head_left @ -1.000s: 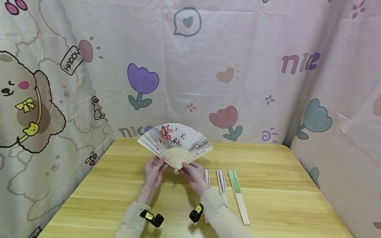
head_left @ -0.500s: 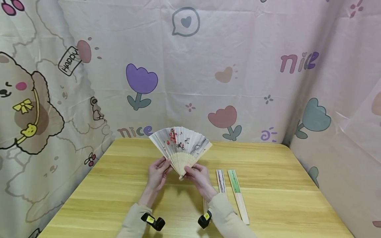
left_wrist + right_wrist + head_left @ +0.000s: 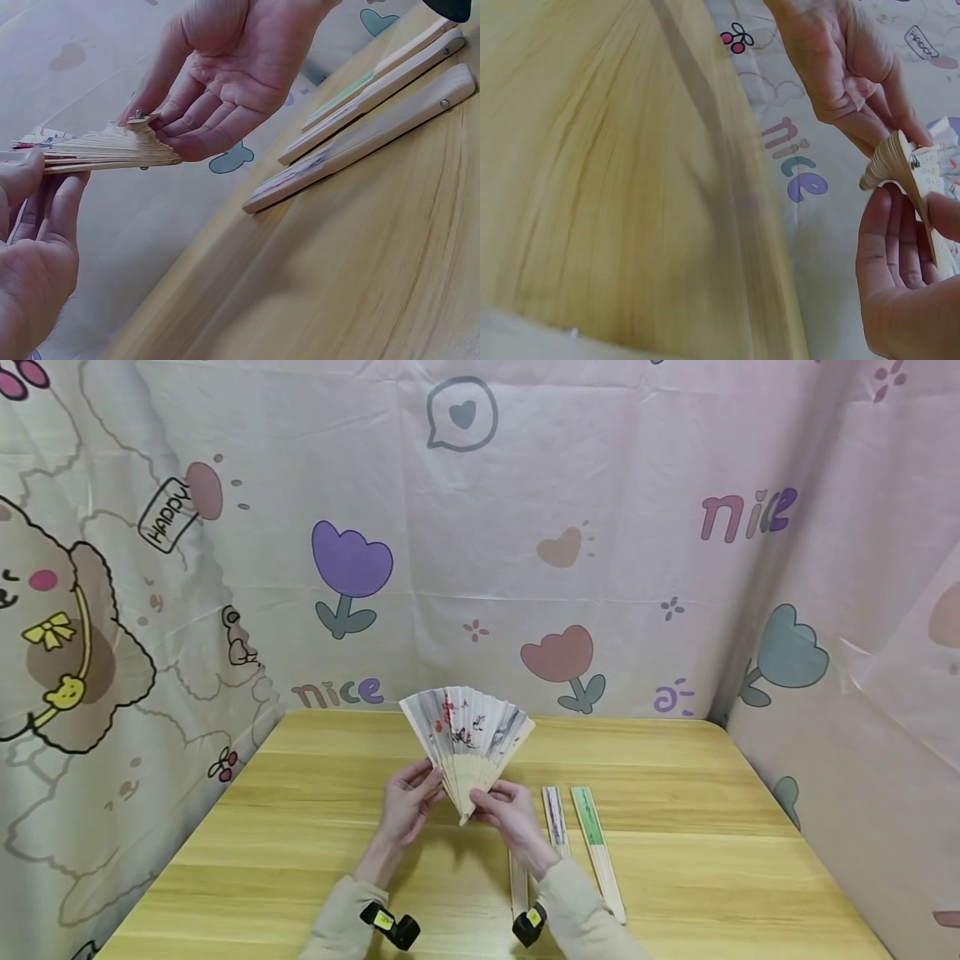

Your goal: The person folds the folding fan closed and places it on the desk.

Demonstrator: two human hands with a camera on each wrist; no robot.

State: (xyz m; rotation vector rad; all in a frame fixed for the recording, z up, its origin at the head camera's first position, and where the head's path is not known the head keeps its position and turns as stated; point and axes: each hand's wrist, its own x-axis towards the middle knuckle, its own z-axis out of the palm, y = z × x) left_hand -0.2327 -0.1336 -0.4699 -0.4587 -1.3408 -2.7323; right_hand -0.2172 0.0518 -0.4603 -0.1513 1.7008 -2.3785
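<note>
A partly spread folding fan (image 3: 480,735) is held above the table, its white leaf painted with red blossoms and grey shading. My left hand (image 3: 407,806) pinches its left edge stick between thumb and fingers. My right hand (image 3: 513,818) grips the ribs on the right side near the pivot, thumb in front. The left wrist view gives the bunched ribs (image 3: 142,146) and metal pivot edge-on between both hands. Three folded fans lie on the table to the right: one with a green leaf (image 3: 592,827), one purplish-grey (image 3: 556,818), and one (image 3: 518,885) partly hidden by my right hand.
The wooden table (image 3: 300,827) stretches out on both sides of my arms. A printed cloth (image 3: 465,527) hangs behind its back edge and along both sides. Each sleeve carries a black wrist camera (image 3: 390,927).
The fan has narrowed from a wide spread to a smaller wedge, its left edge swinging inward. Both hands have shifted slightly right and lower. The folded fans stay where they were.
</note>
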